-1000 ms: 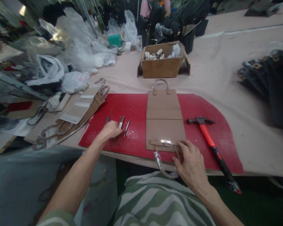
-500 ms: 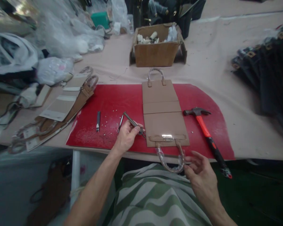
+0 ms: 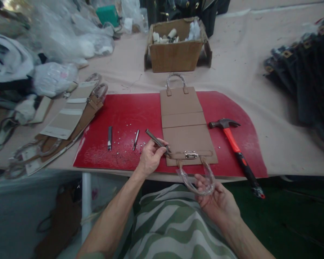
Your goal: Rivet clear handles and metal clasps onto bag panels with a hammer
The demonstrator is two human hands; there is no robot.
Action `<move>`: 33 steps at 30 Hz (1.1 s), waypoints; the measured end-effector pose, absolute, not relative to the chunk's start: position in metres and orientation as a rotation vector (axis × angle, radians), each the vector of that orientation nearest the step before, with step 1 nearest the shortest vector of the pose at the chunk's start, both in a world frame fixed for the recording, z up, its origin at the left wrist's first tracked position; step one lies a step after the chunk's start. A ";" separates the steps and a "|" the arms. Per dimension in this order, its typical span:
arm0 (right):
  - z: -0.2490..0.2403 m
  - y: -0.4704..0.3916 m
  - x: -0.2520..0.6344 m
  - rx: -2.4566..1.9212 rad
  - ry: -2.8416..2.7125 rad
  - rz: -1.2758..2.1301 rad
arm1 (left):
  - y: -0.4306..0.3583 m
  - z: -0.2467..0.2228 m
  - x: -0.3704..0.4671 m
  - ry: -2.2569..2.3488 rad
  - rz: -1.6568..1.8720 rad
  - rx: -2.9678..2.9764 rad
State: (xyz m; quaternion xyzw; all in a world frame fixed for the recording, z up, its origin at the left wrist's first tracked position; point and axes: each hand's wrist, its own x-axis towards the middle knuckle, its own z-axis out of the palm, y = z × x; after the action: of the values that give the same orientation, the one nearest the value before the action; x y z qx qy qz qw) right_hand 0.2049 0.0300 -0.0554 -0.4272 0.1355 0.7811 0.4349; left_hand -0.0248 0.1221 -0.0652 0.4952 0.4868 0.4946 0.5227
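Tool seemingly at panel left edge

This looks like a bag-making workshop: across a broad, pale surface lies a scuffed red board, carrying a claw hammer and slim metal tools alongside a flat tan bag piece with film-wrapped handles. More tan pieces are heaped at the left, while dark pieces with metal fittings are lined up at the right, which suggests work in batches. Beyond the board sit an open cardboard box of small pale items and, farther left, a heap of clear plastic wrapping.
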 end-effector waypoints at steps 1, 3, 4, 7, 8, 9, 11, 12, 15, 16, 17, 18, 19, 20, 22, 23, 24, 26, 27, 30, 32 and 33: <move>-0.055 0.034 0.203 -1.055 0.353 1.973 | 0.122 -0.064 -0.024 1.167 1.189 1.169; -0.054 0.042 0.198 -1.021 0.309 2.102 | 0.121 -0.063 -0.021 1.149 1.189 1.129; -0.053 0.046 0.196 -0.990 0.240 2.189 | 0.120 -0.062 -0.019 1.134 1.183 1.110; -0.052 0.058 0.186 -0.944 -0.146 2.365 | 0.117 -0.059 -0.015 1.103 1.172 1.076; -0.052 0.061 0.183 -0.982 -0.294 2.345 | 0.116 -0.058 -0.014 1.102 1.179 1.066; -0.051 0.064 0.180 -1.042 -0.424 2.283 | 0.115 -0.057 -0.014 1.103 1.187 1.055; -0.049 0.068 0.172 -1.164 -0.577 2.099 | 0.115 -0.056 -0.013 1.103 1.196 1.036; -0.047 0.070 0.167 -1.208 -0.595 2.010 | 0.114 -0.056 -0.013 1.102 1.194 1.033; -0.038 0.074 0.153 -1.283 -0.528 1.870 | 0.114 -0.056 -0.013 1.103 1.184 1.051; -0.036 0.075 0.150 -1.315 -0.489 1.859 | 0.113 -0.056 -0.013 1.107 1.188 1.058; -0.035 0.075 0.147 -1.346 -0.452 1.857 | 0.113 -0.055 -0.012 1.113 1.200 1.062; -0.034 0.076 0.145 -1.374 -0.421 1.861 | 0.112 -0.054 -0.012 1.119 1.219 1.063; -0.035 0.076 0.144 -1.399 -0.400 1.865 | 0.112 -0.053 -0.011 1.123 1.242 1.062; -0.036 0.075 0.144 -1.416 -0.389 1.865 | 0.112 -0.050 -0.011 1.122 1.266 1.060; -0.041 0.074 0.145 -1.393 -0.383 1.841 | 0.111 -0.044 -0.009 1.109 1.301 1.064; -0.043 0.074 0.146 -1.354 -0.383 1.823 | 0.110 -0.041 -0.009 1.101 1.310 1.070; -0.045 0.073 0.147 -1.303 -0.381 1.809 | 0.110 -0.038 -0.008 1.094 1.315 1.076; -0.048 0.071 0.149 -1.191 -0.382 1.803 | 0.109 -0.032 -0.007 1.084 1.315 1.079; -0.049 0.070 0.150 -1.144 -0.385 1.811 | 0.108 -0.029 -0.007 1.079 1.312 1.076; -0.052 0.068 0.151 -1.023 -0.415 1.849 | 0.104 -0.025 -0.006 1.073 1.313 1.049; -0.053 0.067 0.151 -0.957 -0.442 1.852 | 0.101 -0.025 -0.005 1.073 1.331 1.023; -0.053 0.066 0.151 -0.940 -0.456 1.846 | 0.099 -0.025 -0.005 1.074 1.341 1.013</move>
State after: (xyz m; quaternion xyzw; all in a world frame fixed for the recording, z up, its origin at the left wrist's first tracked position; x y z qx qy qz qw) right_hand 0.1511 0.0664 -0.0534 -0.3865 -0.1877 0.7595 0.4884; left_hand -0.0052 0.0989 -0.0246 0.4265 0.4522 0.5649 0.5427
